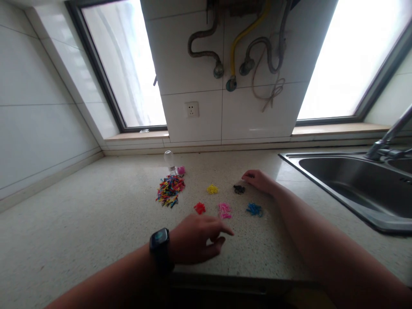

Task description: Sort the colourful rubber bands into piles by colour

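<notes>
On the speckled countertop (122, 240), a mixed pile of small coloured pieces (170, 189), which look like little rubber bands, lies left of centre. Smaller single-colour heaps sit to its right: yellow (212, 189), black (239, 189), red (199, 208), pink (224, 210) and blue (254, 209). My right hand (257, 179) rests just beyond the black heap, thumb and fingertips pinched together; whatever is between them is too small to make out. My left hand (201, 238), wearing a black watch (160, 240) at the wrist, hovers in front of the red and pink heaps, index finger stretched out and thumb apart, holding nothing.
A clear bottle (168, 160) and a pink cap-like piece (181, 170) are behind the mixed pile. At right is a steel sink (289, 161) with a faucet (383, 146). The tiled wall (196, 128) bounds the counter behind, below hoses and an outlet (192, 110).
</notes>
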Motion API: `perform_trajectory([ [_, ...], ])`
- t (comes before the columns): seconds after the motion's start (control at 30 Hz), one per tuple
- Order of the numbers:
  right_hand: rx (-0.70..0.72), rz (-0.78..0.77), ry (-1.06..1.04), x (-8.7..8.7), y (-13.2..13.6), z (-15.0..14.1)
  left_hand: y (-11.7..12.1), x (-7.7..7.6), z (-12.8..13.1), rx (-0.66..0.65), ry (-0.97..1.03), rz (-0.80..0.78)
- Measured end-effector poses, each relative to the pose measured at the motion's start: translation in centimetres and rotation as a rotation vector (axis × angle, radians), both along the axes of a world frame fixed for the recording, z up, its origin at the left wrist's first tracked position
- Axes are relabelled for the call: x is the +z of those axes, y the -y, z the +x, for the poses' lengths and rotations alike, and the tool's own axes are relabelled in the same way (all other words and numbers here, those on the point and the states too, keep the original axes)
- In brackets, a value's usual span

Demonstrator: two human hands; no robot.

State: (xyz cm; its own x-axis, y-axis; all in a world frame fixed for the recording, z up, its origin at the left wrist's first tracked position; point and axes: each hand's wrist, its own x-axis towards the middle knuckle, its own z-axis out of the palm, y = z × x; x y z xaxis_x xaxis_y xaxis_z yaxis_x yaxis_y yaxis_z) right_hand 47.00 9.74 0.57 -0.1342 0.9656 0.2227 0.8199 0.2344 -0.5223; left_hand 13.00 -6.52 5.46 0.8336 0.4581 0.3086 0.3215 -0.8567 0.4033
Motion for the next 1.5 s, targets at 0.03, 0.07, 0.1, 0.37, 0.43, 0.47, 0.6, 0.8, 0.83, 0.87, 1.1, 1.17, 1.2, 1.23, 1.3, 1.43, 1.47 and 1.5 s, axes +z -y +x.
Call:
perform_trajectory([
  [0.03,-0.001,-0.004,0.003,0.0,0.0,0.0,-0.8,0.4,-0.5,0.048,0.011,0.003],
  [0.07,-0.001,-0.008,0.002,0.1,0.0,0.0,-1.6,0.8,-1.0,0.119,0.023,0.007],
  [0.1,0.001,-0.010,0.001,0.1,0.0,0.0,-2.6,1.1,-1.7,0.195,0.038,0.004],
  [0.37,0.010,-0.001,0.008,0.2,0.1,0.0,-10.3,0.5,-9.5,0.705,0.093,0.114],
  [0.43,0.009,-0.003,0.009,0.0,-0.1,0.0,-11.7,-0.1,-11.6,0.779,0.034,0.116],
  [0.47,0.010,-0.006,0.008,0.0,-0.1,0.1,-12.3,-0.4,-12.5,0.795,0.015,0.108],
  [0.6,0.013,-0.014,0.006,-0.1,-0.2,0.1,-13.7,-1.5,-14.7,0.828,-0.033,0.098],
  [0.8,0.020,0.001,0.026,-0.3,-0.4,0.3,-14.2,-2.3,-15.2,0.838,-0.069,0.100],
  [0.83,0.021,0.002,0.029,-0.3,-0.5,0.4,-14.2,-2.4,-15.1,0.840,-0.070,0.101],
  [0.87,0.023,0.002,0.031,-0.4,-0.5,0.4,-14.2,-2.4,-15.0,0.842,-0.071,0.102],
  [1.1,0.033,0.014,0.038,-0.7,-0.9,0.6,-14.2,-2.5,-14.8,0.866,-0.061,0.107],
  [1.17,0.029,0.013,0.040,-0.7,-0.8,0.6,-14.3,-2.6,-14.9,0.867,-0.053,0.109],
  [1.2,0.027,0.011,0.041,-0.7,-0.8,0.5,-14.3,-2.7,-14.9,0.865,-0.048,0.110],
  [1.23,0.026,0.008,0.042,-0.7,-0.8,0.5,-14.4,-2.8,-15.0,0.859,-0.044,0.110],
  [1.3,0.027,0.002,0.045,-0.7,-0.8,0.5,-14.6,-2.9,-15.1,0.836,-0.038,0.112],
  [1.43,0.019,0.001,0.058,-0.7,-0.8,0.5,-14.6,-3.1,-15.1,0.783,-0.012,0.139],
  [1.47,0.016,0.001,0.060,-0.7,-0.8,0.5,-14.6,-3.1,-15.1,0.781,0.001,0.149],
  [1.5,0.015,0.002,0.059,-0.7,-0.7,0.5,-14.5,-3.0,-15.0,0.782,0.016,0.157],
])
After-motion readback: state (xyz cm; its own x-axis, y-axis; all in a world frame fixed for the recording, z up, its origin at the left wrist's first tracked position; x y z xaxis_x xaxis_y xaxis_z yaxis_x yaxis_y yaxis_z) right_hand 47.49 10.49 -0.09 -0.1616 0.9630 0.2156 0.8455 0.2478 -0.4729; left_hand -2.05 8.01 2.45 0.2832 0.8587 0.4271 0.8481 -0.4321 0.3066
